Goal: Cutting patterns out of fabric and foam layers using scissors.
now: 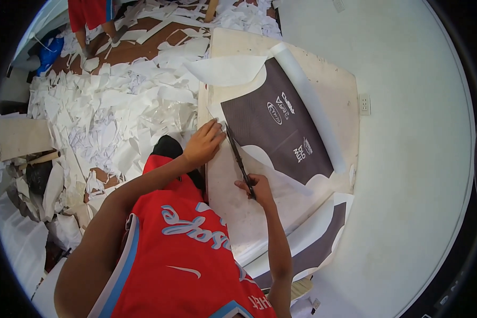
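A large white paper sheet with a dark grey printed pattern piece (pixel 275 119) lies on a board-topped table (pixel 328 74). My right hand (pixel 260 188) is closed round the handles of long black scissors (pixel 238 156). Their blades point away from me, along the near left edge of the dark print. At the left of the scissor tips, my left hand (pixel 204 143) has its bent fingers on the white paper margin (pixel 219 112), gripping it near the table's left edge. The exact finger contact is partly hidden.
A paper roll (pixel 310 100) runs along the sheet's far right side. Another printed sheet (pixel 307 249) hangs at the table's near right. Heaps of white paper scraps (pixel 127 106) cover the floor at left. A person's legs (pixel 98 26) show far left. A wall (pixel 408 159) stands right.
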Motion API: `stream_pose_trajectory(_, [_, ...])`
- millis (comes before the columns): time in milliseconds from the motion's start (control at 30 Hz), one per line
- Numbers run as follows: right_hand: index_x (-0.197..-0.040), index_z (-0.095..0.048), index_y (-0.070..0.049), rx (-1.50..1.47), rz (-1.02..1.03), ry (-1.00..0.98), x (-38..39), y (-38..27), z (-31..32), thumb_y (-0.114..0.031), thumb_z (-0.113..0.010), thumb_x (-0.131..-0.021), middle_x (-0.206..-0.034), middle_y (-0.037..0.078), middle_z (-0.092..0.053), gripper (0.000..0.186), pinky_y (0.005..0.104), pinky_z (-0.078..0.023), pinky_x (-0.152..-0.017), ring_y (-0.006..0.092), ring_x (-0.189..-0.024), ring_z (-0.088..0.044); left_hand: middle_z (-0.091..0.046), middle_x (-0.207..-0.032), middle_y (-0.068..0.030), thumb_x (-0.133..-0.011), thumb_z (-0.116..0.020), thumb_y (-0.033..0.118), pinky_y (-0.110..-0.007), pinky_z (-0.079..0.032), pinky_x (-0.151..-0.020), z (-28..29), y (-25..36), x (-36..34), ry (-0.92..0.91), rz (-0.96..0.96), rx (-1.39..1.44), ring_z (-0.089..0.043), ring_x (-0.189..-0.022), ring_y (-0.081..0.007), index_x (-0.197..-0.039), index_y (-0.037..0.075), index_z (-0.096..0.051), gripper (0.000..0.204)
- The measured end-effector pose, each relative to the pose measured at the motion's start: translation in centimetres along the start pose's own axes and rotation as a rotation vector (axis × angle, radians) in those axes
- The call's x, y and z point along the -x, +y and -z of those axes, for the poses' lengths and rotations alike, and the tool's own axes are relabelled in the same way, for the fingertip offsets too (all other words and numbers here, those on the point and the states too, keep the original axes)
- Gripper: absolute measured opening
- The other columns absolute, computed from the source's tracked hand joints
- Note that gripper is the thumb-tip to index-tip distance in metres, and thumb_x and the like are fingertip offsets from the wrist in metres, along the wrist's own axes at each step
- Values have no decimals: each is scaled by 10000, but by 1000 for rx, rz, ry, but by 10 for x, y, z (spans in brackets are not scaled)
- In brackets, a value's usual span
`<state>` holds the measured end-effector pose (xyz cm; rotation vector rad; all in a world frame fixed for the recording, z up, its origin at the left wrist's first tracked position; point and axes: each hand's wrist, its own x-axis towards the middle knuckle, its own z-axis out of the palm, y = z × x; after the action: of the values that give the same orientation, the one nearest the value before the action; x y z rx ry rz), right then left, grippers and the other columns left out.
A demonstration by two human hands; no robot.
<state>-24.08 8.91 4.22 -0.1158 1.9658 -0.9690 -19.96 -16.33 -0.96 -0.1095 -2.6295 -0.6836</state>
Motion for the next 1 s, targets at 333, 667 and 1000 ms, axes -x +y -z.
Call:
stream_pose_trajectory(333, [-602,-542,-69,-141,-11,7,-17,-24,-9,-318,-828,-748,-499,-17,-473,407,242,-360,-409,79,-416,-438,-511,-1239,-170,-743,-654,88,-424,-403,-1022,-1,-3,-1,-24,-7,-1,-457,-1236,-345,-1111,38,-596,375])
stream_pose_trajectory(667, [-591,-525,-60,-123,120,30,-23,-18,-19,-383,-801,-768,-501,-3,-480,461,259,-363,-398,87,-418,-453,-533,-1218,-140,-755,-637,62,-426,-449,-962,2,23,14,-23,-54,-5,-495,-1190,-325,-1076,54,-615,322])
stream_pose_trajectory(1000, [-635,-539,-61,-170,51,-43,-14,-20,-18,-383,-761,-810,-528,10,-508,428,266,-399,-422,98,-438,-482,-620,-655,-82,-822,-702,353,-347,-449,-587,-13,-11,-35,304,917,641,-554,-572,-188,-784,10,-640,351])
